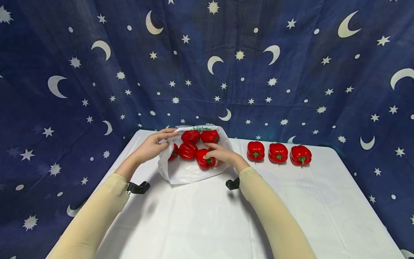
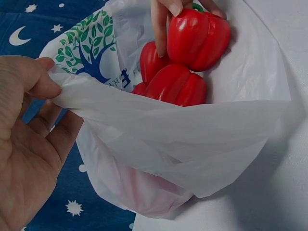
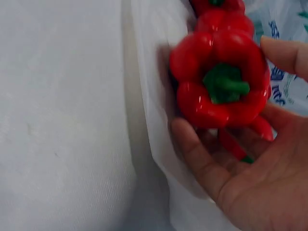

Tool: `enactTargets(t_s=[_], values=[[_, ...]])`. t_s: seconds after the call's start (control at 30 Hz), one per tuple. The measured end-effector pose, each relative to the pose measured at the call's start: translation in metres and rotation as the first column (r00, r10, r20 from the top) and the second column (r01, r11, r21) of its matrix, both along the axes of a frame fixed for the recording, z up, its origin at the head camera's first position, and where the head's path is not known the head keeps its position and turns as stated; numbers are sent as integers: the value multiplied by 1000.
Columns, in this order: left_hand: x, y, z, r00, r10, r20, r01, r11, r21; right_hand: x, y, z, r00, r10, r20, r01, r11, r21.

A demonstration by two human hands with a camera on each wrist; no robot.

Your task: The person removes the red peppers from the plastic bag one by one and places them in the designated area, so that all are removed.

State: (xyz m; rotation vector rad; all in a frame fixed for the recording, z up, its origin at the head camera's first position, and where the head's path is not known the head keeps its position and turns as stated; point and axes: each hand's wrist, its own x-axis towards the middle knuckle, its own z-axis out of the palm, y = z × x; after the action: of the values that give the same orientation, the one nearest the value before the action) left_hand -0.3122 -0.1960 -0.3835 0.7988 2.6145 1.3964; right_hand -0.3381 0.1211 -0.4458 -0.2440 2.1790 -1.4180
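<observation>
A white plastic bag (image 1: 187,176) lies on the table with its mouth spread toward me. My left hand (image 1: 150,147) pinches the left edge of that mouth between thumb and fingers; the left wrist view shows the thumb on the bag's rim (image 2: 91,94). Inside the mouth, my right hand (image 1: 224,154) grips a red bell pepper (image 1: 202,157) with a green stem (image 3: 227,85). Several other red bell peppers (image 1: 187,150) sit in the bag behind and left of it. One at the left is partly hidden by the bag's side.
Three more red bell peppers stand in a row right of the bag: a near one (image 1: 255,151), a middle one (image 1: 277,153) and a far-right one (image 1: 300,155). They rest on the white-covered table (image 1: 207,219). A dark blue curtain (image 1: 194,64) with moons and stars hangs behind.
</observation>
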Motion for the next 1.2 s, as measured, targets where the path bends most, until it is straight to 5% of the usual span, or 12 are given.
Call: enactTargets(t_s=[0.77,1.2], values=[[0,0,0,1000,8,-1,-8,1000,-12,-2,1,-4,993,-21,116,32,995,-98],[1,-1,-1,1000,16,6,-16,1000,2,-1,1,-6,993,-21,116,35,993,-116]])
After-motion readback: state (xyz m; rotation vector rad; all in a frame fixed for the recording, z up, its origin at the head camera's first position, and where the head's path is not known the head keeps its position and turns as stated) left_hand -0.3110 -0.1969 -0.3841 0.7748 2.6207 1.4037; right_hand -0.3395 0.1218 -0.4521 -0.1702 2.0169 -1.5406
